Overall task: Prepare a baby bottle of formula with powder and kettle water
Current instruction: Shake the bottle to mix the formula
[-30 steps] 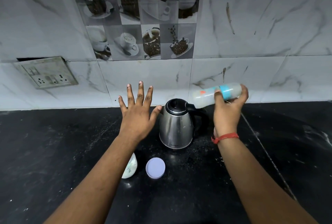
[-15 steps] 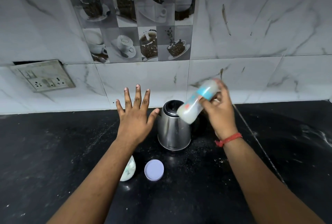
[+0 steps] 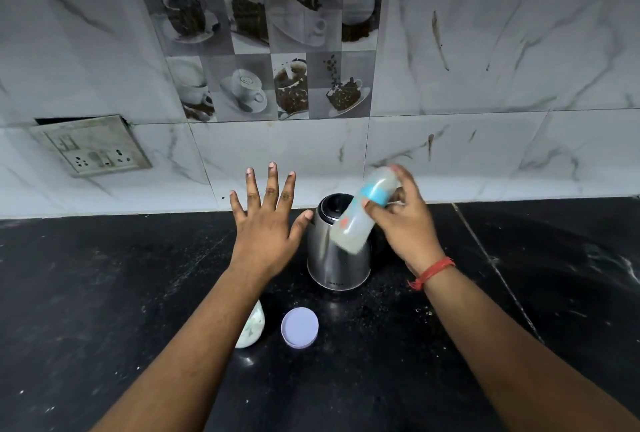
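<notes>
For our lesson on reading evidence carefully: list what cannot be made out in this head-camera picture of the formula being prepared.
- Baby bottle in the right hand: motion-blurred; markings and fill level unreadable.
- White container: mostly hidden by the left forearm; contents unknown.
- Kettle: its handle side is covered by bottle and hand; the water inside is not visible.
- Kettle logo: too small.

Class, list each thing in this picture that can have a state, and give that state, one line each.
Baby bottle: capped, tilted, milky, blurred.
Right hand: grips the bottle.
Left hand: fingers spread, holds nothing.
Kettle: upright, lid shut.
Round lid: off, flat on counter.
Powder container: partly hidden by forearm.
</notes>
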